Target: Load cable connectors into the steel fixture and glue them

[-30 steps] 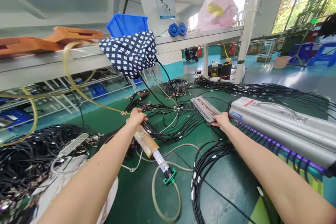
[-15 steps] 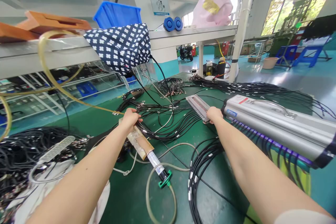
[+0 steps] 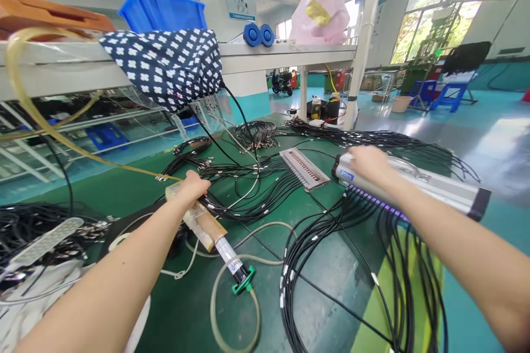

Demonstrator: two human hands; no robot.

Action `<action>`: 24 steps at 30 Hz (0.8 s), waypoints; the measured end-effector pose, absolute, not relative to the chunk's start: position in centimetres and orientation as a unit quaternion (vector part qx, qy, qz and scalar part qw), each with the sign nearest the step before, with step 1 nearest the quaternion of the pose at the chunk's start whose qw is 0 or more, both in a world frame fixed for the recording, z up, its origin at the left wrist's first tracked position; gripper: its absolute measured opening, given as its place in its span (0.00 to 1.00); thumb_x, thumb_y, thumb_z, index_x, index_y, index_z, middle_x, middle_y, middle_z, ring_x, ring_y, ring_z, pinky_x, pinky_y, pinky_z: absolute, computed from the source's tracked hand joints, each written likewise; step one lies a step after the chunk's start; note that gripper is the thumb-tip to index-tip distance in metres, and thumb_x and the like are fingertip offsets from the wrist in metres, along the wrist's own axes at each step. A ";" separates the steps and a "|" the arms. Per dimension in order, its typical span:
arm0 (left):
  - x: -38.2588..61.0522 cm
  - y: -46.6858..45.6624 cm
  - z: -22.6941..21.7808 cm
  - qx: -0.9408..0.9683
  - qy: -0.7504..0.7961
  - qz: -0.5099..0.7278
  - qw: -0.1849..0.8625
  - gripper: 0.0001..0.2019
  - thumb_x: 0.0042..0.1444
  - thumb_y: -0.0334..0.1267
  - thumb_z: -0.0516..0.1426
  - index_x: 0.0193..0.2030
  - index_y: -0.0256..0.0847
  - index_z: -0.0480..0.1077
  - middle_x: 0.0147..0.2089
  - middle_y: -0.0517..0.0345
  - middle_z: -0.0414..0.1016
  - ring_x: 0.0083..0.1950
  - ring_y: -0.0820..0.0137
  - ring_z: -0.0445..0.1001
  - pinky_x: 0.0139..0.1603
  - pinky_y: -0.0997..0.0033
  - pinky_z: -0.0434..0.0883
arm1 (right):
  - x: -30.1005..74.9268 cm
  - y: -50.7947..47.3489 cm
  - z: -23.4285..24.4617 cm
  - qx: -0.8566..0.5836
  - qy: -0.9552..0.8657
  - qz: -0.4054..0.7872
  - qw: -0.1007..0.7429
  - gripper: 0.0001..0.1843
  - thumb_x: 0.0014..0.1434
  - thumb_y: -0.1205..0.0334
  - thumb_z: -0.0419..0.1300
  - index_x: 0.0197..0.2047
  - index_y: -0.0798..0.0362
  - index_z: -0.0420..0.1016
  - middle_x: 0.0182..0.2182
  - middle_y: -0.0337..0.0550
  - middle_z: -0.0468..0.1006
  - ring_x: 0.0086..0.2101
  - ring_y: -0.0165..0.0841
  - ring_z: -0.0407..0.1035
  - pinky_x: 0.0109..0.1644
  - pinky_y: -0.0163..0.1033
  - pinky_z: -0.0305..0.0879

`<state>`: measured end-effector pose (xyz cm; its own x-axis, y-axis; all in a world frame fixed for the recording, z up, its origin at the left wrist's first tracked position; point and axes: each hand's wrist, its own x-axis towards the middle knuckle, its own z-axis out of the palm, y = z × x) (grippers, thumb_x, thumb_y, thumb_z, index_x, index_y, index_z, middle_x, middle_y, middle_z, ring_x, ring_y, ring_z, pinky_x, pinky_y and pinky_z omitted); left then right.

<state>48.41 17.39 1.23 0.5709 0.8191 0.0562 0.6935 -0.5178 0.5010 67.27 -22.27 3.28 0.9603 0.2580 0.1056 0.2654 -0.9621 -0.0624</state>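
Observation:
My left hand (image 3: 194, 186) is closed on the black cables (image 3: 259, 209), just over the tan-wrapped block that holds a syringe (image 3: 227, 252) with a green end cap and a clear hose. My right hand (image 3: 370, 162) is curled over the left part of the top of a silver UV lamp (image 3: 451, 190), its fingertips hidden behind it. Violet light glows under the lamp, where a row of black cables passes. Left of the lamp, a grey slotted fixture (image 3: 306, 168) lies on the green table with cables running from its side.
A coil of black cables (image 3: 292, 281) lies at the front. More cable bundles (image 3: 254, 133) lie at the back, and a heap (image 3: 37, 209) sits at the left. Overhead, a shelf (image 3: 285, 58) carries a blue bin (image 3: 165, 11) and a pink bag (image 3: 318, 14); patterned cloth (image 3: 169, 63) hangs from it.
My right hand has let go of the slotted fixture and moved right onto the lamp. The lamp's right end has swung away from me, exposing more cables. My left hand stays put.

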 end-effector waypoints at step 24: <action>27.7 3.0 -4.6 0.940 -0.159 0.301 0.023 0.15 0.58 0.27 0.47 0.49 0.42 0.66 0.49 0.51 0.69 0.52 0.64 0.66 0.52 0.64 0.65 | 69.0 -34.5 10.5 -0.989 -0.046 -0.102 0.096 0.14 0.55 0.54 0.57 0.23 0.54 0.69 0.25 0.45 0.71 0.27 0.34 0.62 0.31 0.38 0.55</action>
